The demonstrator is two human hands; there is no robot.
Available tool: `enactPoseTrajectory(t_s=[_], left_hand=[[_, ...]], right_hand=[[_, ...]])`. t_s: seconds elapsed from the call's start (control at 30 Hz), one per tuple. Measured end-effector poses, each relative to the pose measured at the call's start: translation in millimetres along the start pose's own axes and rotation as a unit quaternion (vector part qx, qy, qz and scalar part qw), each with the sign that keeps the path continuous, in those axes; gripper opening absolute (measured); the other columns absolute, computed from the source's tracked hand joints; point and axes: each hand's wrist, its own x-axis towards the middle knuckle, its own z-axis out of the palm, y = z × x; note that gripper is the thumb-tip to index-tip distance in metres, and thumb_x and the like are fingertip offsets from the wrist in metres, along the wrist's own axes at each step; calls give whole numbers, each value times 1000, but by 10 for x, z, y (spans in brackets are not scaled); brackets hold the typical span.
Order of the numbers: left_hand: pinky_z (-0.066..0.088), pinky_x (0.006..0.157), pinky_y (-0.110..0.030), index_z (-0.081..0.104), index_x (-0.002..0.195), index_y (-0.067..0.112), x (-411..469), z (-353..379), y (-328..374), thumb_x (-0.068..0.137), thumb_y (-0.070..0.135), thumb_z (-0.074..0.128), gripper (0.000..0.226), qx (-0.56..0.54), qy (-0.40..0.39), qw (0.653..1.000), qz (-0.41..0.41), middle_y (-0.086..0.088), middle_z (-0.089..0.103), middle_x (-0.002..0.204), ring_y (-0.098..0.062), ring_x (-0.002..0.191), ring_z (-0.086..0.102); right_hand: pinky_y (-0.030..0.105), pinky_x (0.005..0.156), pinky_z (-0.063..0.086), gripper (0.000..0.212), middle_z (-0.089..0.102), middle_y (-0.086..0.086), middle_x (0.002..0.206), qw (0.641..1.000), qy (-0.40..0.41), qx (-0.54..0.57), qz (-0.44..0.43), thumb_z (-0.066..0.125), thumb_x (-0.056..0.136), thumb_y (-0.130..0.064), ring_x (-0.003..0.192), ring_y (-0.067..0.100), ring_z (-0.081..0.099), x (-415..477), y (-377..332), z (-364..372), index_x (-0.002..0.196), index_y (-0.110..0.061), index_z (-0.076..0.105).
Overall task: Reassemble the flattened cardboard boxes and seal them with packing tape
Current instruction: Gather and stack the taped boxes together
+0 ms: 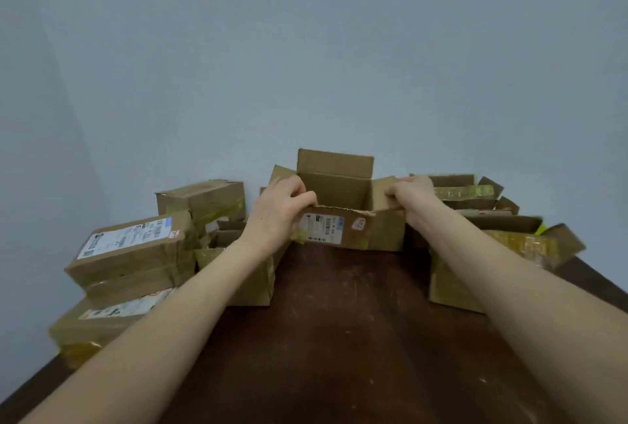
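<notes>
A dark, scuffed table (339, 338) fills the near ground, and two bare forearms stretch out over it from either side. Further along, at the left edge, sits a stack (132, 250) of closed, taped boxes, two with white labels on top. A smaller carton (251, 284) lies partly under the left forearm. Opposite, on the right, a heap (503, 247) of opened boxes with yellowish tape spreads towards the table's edge, flaps loose.

Beyond the bare middle of the table stands the box (353, 233), upright and open at the top, between the two piles. Its near wall carries a white label (323, 223) and a small pink sticker (358, 224). The left hand (282, 209) grips the near left corner, fingers curled over the top edge. The right hand (413, 194) grips the right-side flap, fingers hooked over its rim. The far flap (334, 160) stands straight up.

Behind the stack another taped box (204, 199) rests further back. A plain pale blue-grey wall (306, 50) closes off everything behind.
</notes>
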Motion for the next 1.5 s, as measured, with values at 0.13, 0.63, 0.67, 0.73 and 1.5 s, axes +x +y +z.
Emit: enactPoseTrajectory(t_s=[0.13, 0.63, 0.67, 0.73, 1.5], left_hand=[[44, 87, -36, 72, 96, 19, -64, 89, 209, 89, 48, 50, 37, -109, 2, 983, -144, -5, 54, 106, -23, 102, 50], [59, 52, -32, 62, 93, -3, 169, 969, 99, 91, 7, 57, 11, -435, -58, 635, -636, -16, 67, 97, -22, 68, 69], [59, 54, -34, 62, 97, -5, 170, 1094, 117, 91, 8, 57, 15, -433, -63, 629, -643, -18, 68, 99, -24, 69, 69], [60, 57, -37, 62, 106, -4, 196, 1319, 171, 92, 11, 56, 21, -447, -67, 606, -654, -20, 68, 103, -26, 73, 69], [49, 89, -35, 55, 126, 12, -461, -170, -432, 95, 15, 42, 34, -2, -214, 897, -388, -6, 61, 122, -23, 109, 58]], right_hand=[[46, 91, 53, 45, 58, 12, 127, 996, 29, -83, -29, 55, 88, 0, 112, 31, 57, -20, 90, -175, 132, -8, 54], [33, 78, 51, 58, 46, 12, 143, 950, 35, -292, -103, 45, 92, 2, 114, 30, 57, 303, 284, -122, 146, -13, 34], [32, 76, 51, 56, 48, 10, 141, 947, 40, -297, -116, 47, 92, 0, 110, 28, 59, 325, 290, -105, 145, -15, 37], [37, 82, 54, 52, 52, 7, 138, 943, 41, -302, -136, 48, 92, -4, 108, 26, 59, 363, 291, -70, 141, -18, 41], [43, 92, 51, 64, 55, 15, 128, 951, -229, -204, -31, 54, 91, -52, 113, 33, 55, -575, 413, 1571, 130, -2, 49]])
